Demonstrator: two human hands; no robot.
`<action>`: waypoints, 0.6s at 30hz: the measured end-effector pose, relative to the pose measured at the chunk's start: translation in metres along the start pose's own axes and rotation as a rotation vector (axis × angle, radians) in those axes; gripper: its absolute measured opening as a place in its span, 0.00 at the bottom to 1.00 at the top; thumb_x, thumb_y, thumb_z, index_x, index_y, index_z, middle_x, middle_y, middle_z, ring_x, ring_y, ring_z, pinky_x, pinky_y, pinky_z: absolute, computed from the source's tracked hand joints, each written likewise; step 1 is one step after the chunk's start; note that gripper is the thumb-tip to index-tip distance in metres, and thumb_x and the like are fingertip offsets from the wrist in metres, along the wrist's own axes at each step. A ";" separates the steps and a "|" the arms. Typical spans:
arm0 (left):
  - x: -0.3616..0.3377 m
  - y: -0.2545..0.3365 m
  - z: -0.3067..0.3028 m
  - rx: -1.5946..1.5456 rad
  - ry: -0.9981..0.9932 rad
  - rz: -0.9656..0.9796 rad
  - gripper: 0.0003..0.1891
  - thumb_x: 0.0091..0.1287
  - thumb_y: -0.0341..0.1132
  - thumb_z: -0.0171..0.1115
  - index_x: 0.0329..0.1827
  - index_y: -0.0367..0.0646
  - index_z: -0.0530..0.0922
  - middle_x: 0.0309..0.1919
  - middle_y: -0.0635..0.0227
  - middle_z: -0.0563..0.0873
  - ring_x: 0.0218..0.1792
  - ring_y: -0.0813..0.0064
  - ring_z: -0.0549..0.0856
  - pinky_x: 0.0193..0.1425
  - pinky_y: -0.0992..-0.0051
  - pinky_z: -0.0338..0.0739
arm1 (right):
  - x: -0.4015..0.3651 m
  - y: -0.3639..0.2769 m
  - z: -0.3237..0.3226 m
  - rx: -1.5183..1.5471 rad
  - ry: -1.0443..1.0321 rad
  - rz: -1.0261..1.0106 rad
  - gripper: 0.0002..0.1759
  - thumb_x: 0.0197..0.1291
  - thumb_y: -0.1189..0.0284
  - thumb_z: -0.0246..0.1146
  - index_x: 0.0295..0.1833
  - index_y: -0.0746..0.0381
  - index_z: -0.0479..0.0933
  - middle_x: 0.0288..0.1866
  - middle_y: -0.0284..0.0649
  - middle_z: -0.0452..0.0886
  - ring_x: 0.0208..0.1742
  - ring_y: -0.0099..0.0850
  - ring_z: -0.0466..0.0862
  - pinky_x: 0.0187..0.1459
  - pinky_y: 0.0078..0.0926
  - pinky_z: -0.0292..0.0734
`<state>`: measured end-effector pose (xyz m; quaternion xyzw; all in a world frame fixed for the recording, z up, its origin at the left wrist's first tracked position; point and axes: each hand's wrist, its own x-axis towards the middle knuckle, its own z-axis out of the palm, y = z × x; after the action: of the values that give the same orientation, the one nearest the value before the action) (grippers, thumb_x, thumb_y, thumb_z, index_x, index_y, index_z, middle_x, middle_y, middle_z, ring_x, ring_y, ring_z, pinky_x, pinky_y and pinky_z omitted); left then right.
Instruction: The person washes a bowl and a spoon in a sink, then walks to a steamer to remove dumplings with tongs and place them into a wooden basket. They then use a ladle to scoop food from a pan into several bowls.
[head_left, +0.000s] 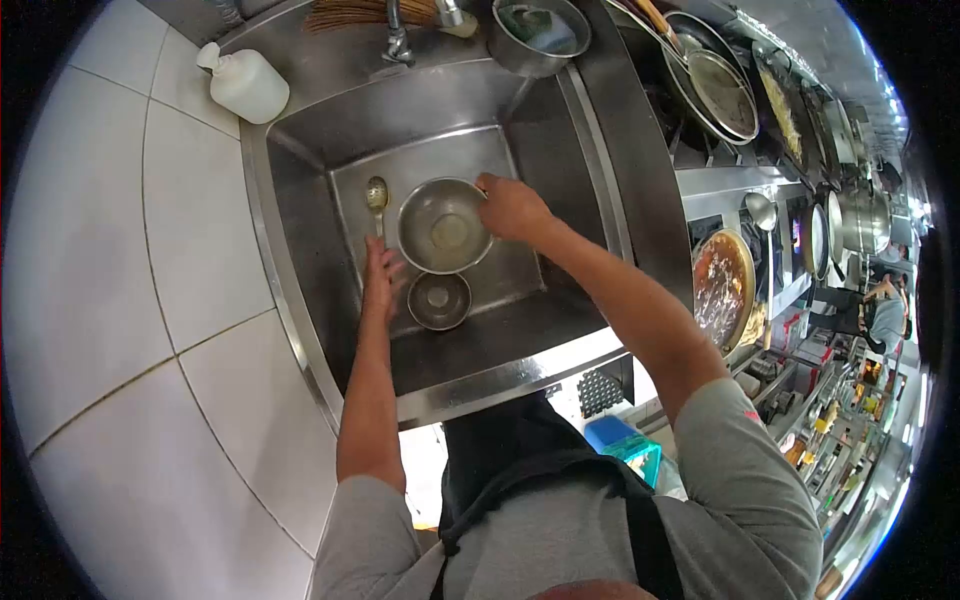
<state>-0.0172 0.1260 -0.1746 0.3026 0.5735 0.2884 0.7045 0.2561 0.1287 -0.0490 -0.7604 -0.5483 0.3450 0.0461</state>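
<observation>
My right hand [510,207] is closed on the rim of a large metal bowl [420,225] in the sink [350,140]. A slotted spoon [377,195] lies to the left of that bowl, its handle running down to my left hand [380,275]. The fingers of my left hand are stretched out and apart, with the tips at the end of the handle. Just below the large bowl is a smaller metal bowl [440,300], and the two overlap at the rim in this view.
A faucet [397,45] stands behind the sink, with a metal pot [540,40] to its right. On the left corner sits a white bottle [248,85]. To the right, a stove holds pans, a strainer [722,92] and a pan of red sauce [722,285]. Another person [885,315] stands far off.
</observation>
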 end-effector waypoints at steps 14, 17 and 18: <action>0.020 0.085 0.077 -0.422 -0.165 0.006 0.27 0.75 0.40 0.57 0.72 0.34 0.69 0.69 0.49 0.78 0.68 0.50 0.81 0.71 0.45 0.77 | 0.194 -0.120 -0.100 -0.911 0.098 -0.574 0.11 0.74 0.68 0.61 0.51 0.64 0.82 0.32 0.39 0.90 0.32 0.31 0.91 0.34 0.29 0.87; 0.038 0.090 0.100 -0.379 -0.203 0.005 0.26 0.75 0.41 0.58 0.72 0.35 0.70 0.69 0.51 0.79 0.67 0.52 0.82 0.70 0.47 0.78 | 0.223 -0.084 -0.084 -0.038 0.210 -0.734 0.12 0.73 0.65 0.62 0.47 0.63 0.84 0.37 0.42 0.90 0.34 0.31 0.92 0.36 0.29 0.87; 0.047 0.092 0.108 -0.406 -0.223 -0.005 0.27 0.75 0.41 0.58 0.72 0.36 0.70 0.68 0.53 0.80 0.67 0.54 0.82 0.70 0.48 0.77 | 0.201 -0.078 -0.101 0.290 0.171 -0.633 0.12 0.72 0.65 0.62 0.47 0.63 0.84 0.39 0.43 0.90 0.36 0.32 0.92 0.38 0.31 0.88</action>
<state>0.0919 0.2108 -0.1180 0.1832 0.4229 0.3608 0.8108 0.2841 0.3646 -0.0333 -0.5646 -0.6962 0.3228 0.3038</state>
